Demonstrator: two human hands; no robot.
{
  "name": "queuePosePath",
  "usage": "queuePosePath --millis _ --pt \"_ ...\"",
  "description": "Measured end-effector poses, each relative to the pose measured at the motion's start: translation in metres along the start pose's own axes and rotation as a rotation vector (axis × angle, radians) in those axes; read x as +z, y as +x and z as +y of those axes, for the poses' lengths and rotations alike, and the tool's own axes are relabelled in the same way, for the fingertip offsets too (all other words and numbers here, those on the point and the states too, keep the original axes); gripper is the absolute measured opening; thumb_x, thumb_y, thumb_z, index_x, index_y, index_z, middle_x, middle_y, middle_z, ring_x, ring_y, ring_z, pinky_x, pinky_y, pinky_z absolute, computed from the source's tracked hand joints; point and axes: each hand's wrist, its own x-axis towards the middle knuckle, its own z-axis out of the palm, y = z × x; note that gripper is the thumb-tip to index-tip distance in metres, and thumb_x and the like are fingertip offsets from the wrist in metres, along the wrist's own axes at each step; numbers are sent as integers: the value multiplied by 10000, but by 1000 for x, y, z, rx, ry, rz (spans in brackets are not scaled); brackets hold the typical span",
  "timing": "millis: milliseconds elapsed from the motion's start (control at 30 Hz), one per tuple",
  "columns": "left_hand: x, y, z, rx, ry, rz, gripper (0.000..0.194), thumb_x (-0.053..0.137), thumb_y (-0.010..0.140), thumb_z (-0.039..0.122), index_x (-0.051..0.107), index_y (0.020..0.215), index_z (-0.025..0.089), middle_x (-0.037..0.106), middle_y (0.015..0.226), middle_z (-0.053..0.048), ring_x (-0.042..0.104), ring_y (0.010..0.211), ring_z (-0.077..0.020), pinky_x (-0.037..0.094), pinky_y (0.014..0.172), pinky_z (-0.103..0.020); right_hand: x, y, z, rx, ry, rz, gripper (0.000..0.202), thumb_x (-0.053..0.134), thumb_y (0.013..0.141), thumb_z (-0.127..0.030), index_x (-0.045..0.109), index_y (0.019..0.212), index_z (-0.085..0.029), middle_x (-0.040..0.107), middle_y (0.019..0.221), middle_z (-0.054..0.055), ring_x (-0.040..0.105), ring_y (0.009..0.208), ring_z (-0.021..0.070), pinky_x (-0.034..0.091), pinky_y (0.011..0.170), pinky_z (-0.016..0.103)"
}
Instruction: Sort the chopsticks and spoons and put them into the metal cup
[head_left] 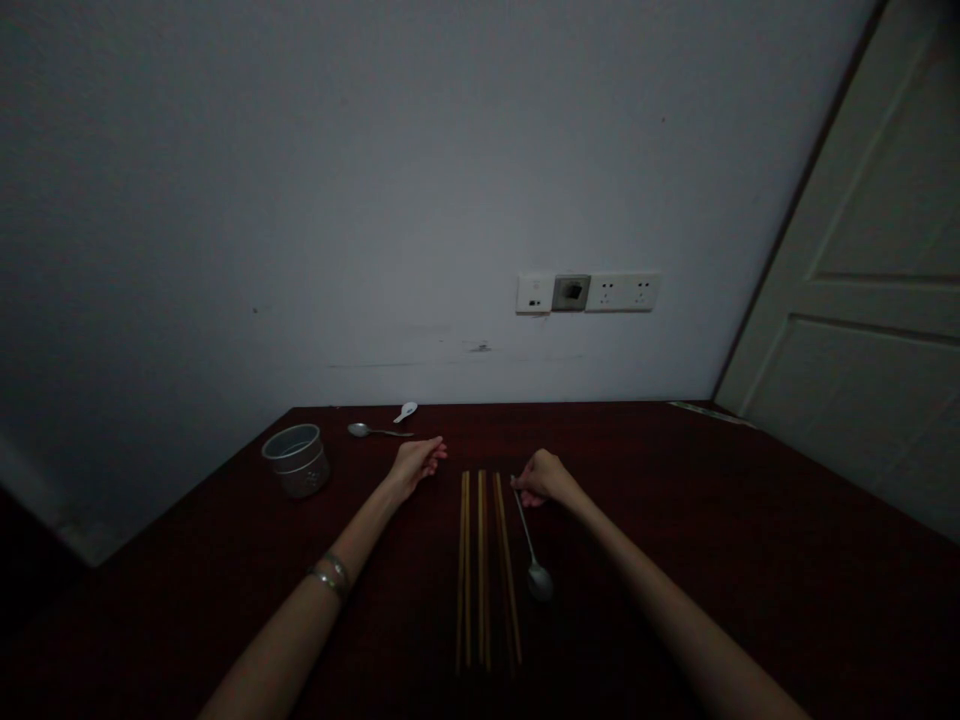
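Observation:
Several chopsticks [481, 570] lie lengthwise on the dark red table, side by side in the middle. Just right of them is a long-handled metal spoon [539, 581], its bowl toward me. My right hand [541, 478] pinches the far end of that spoon's handle. My left hand [418, 465] rests left of the chopsticks, fingers loosely curled and partly apart, with nothing visible in it. Beyond my left hand lie a metal spoon [360, 430] and a small white spoon [406, 411].
A grey cylindrical container [296, 460] stands at the table's left edge. The table [637, 450] meets a wall with sockets [622, 292] behind it. A pale door [877, 330] is at the right, with a flat strip [709, 412] near the table's back right corner.

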Motion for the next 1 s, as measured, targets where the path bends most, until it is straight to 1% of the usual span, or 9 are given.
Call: queuePosePath --millis 233,367,500,567,633,767,867,933,1000 --pt "-2 2 -4 -3 -5 -13 231 657 694 312 637 735 86 631 646 -49 473 431 -35 358 412 -150 1 -3 -2 -15 0 -17 289 697 652 -208 535 424 -136 592 399 28 570 373 104 450 373 147" --pt "-1 4 -8 -6 -1 -24 237 650 691 321 633 732 88 627 640 -42 459 415 -29 350 404 -148 1 -7 -4 1 -13 -36 301 647 701 -181 528 429 -133 600 412 29 579 384 108 458 385 156" --pt "-6 7 -3 67 74 -2 262 630 692 346 635 737 88 641 673 -59 454 416 -32 352 403 -153 -2 -5 -2 -8 -27 -33 285 617 729 -181 536 461 -129 621 442 33 591 406 111 461 390 161" --pt "-13 11 6 156 204 36 263 598 712 347 638 745 89 646 694 -64 459 423 -43 358 403 -163 -7 -2 -1 -1 -22 -29 285 609 738 -194 535 470 -131 624 446 34 590 404 113 461 387 169" --pt "-26 18 18 250 429 93 230 571 728 311 644 747 94 647 691 -62 492 456 -70 374 423 -178 -15 1 -1 14 7 -26 282 596 751 -205 533 485 -135 616 437 28 584 397 110 459 385 172" --pt "-62 38 40 393 1027 249 100 588 681 150 664 732 111 661 747 -75 595 719 -157 430 636 -227 -32 8 3 37 85 11 260 588 758 -217 520 518 -145 605 435 12 584 397 108 454 377 174" --pt "-87 51 46 349 1344 313 172 544 691 88 666 808 123 659 874 -99 592 855 -191 418 722 -247 -41 14 8 12 119 30 234 597 751 -230 527 546 -143 608 446 10 575 389 99 434 359 163" --pt "-98 58 46 297 1476 302 221 510 712 74 652 872 130 640 957 -110 580 909 -196 416 739 -247 -45 17 11 0 133 40 229 597 752 -235 527 555 -140 604 443 10 563 377 92 417 346 155" --pt "-103 63 43 281 1548 269 255 482 726 61 637 915 135 616 1021 -116 561 960 -200 413 764 -250 -48 18 13 1 149 55 225 597 752 -234 523 560 -140 601 444 10 562 378 90 407 340 150"
